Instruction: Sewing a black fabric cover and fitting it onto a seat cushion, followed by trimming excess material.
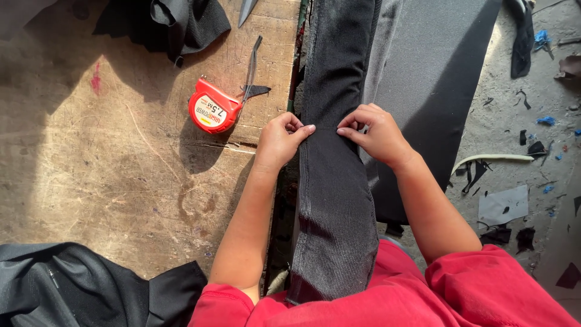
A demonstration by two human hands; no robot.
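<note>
A long strip of black ribbed fabric (336,200) was laid lengthwise along the bench (109,157) edge, running from the person's lap away toward the top of the view. This placement kept the strip straight and supported at the point of handling.

The left hand (279,140) was closed in a pinch on the strip's left edge, with the fingertips (304,129) pressed toward the centre. The right hand (376,132) was closed in a matching pinch on the right edge. The two sets of fingertips nearly met at the middle of the strip, so the fabric appeared to be gathered or folded across its width at that point. The judgement is that both edges were held to keep the fold even.

A red tape measure (212,111) was set on the bench just left of the left hand, within easy reach. A larger grey sheet (436,79) lay under and beside the strip on the right. Dark cloth (175,24) was piled at the far bench edge, and another dark garment (78,287) lay at the near left. Scraps (532,148) were scattered on the floor (538,79).
</note>
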